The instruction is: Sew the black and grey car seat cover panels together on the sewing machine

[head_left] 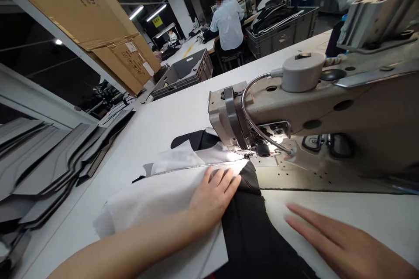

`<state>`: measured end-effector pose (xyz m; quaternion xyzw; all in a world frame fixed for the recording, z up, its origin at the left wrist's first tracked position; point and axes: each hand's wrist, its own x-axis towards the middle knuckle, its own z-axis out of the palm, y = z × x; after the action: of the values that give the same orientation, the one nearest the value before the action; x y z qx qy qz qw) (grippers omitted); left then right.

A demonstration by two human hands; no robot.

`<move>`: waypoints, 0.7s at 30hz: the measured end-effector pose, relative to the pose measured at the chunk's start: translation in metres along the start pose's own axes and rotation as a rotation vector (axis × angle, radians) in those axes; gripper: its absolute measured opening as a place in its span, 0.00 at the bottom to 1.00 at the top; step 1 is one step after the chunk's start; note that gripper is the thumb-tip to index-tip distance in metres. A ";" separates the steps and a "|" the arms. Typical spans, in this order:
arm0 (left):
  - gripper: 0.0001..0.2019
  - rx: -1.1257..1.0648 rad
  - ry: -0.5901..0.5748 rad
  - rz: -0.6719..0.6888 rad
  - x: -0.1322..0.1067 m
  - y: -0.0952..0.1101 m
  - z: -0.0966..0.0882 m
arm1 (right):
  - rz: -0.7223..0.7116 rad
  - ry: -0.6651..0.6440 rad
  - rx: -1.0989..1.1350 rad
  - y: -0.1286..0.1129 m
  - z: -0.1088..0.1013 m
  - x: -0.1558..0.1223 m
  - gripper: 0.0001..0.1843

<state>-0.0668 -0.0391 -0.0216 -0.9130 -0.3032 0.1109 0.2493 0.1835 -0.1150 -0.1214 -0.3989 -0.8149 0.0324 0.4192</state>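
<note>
My left hand point(214, 196) lies flat, fingers stretched out, on a white fabric piece point(157, 200) that overlaps a black fabric piece point(252, 235). Both run under the needle area point(262, 150) of a beige sewing machine point(327, 109), lit by its lamp. My right hand point(337, 244) rests flat on the white table point(360, 213) to the right of the black fabric, fingers stretched out and holding nothing. A seam line shows on the black fabric near my left fingertips.
Stacks of grey cut panels point(49, 170) lie at the left table edge. Cardboard boxes point(98, 22) sit on a shelf above. Grey crates point(183, 74) stand at the table's far end. A person in a light shirt point(229, 22) sits at another bench beyond.
</note>
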 end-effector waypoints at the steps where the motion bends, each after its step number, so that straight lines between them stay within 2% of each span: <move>1: 0.20 0.049 0.009 -0.034 0.003 0.001 0.007 | -0.105 -0.035 -0.055 0.006 0.005 0.013 0.24; 4: 0.19 0.161 0.038 -0.133 0.018 -0.011 0.022 | -0.377 -0.071 -0.223 0.017 0.034 0.054 0.23; 7: 0.17 0.193 0.099 -0.054 0.030 -0.033 0.030 | -0.342 -0.102 -0.182 0.021 0.067 0.081 0.23; 10: 0.13 0.114 0.102 0.098 0.036 -0.049 0.031 | -0.239 -0.219 0.057 0.022 0.083 0.088 0.21; 12: 0.14 0.019 0.085 0.158 0.040 -0.049 0.029 | -0.207 -0.337 0.273 0.020 0.082 0.085 0.23; 14: 0.13 -0.060 0.066 0.199 0.045 -0.040 0.024 | -0.202 -0.415 0.377 0.014 0.075 0.079 0.26; 18: 0.09 -0.156 -0.027 0.226 0.057 -0.012 0.017 | -0.226 -0.385 0.207 -0.001 0.060 0.064 0.33; 21: 0.11 -0.281 -0.148 0.096 0.062 -0.005 0.010 | -0.250 -0.357 0.087 -0.004 0.054 0.056 0.34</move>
<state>-0.0234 0.0059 -0.0307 -0.9418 -0.2891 0.1460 0.0904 0.1241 -0.0644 -0.1177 -0.2644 -0.9171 0.0852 0.2860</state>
